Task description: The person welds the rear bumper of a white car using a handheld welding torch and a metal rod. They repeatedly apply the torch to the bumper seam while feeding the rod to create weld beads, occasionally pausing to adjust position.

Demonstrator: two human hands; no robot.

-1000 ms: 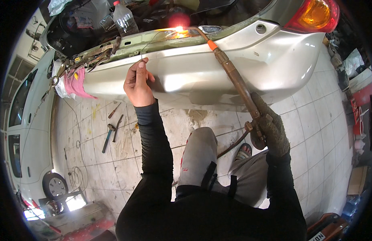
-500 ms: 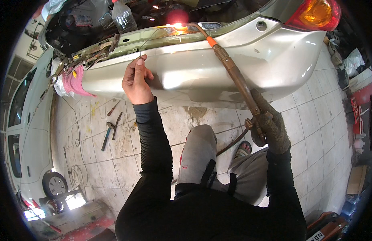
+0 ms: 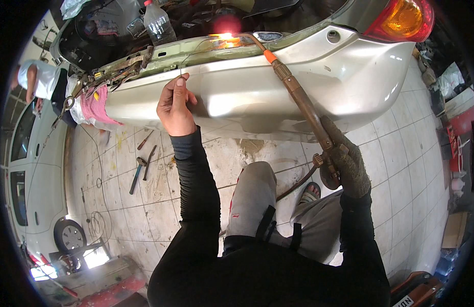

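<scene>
Gloved right hand (image 3: 344, 163) clamped on torch (image 3: 298, 100), slanting up-left to flame (image 3: 224, 38) on bumper (image 3: 278, 87); bare left hand (image 3: 175, 105), nearer, pinching thin wire (image 3: 182, 65) just left of flame.

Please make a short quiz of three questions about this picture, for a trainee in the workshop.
1. True or false: the gloved right hand holds the long brown metal gas torch.
2. What does the bare left hand pinch between its fingers?
A. a thin metal filler wire
B. a red screwdriver
C. a paint brush
3. Fill in: the torch flame burns at the upper edge of the silver car's rear ______.

Key
1. True.
2. A: the thin metal filler wire rises from the fingers toward the flame.
3. Bumper: the glossy silver rear bumper, below the open boot.
</scene>
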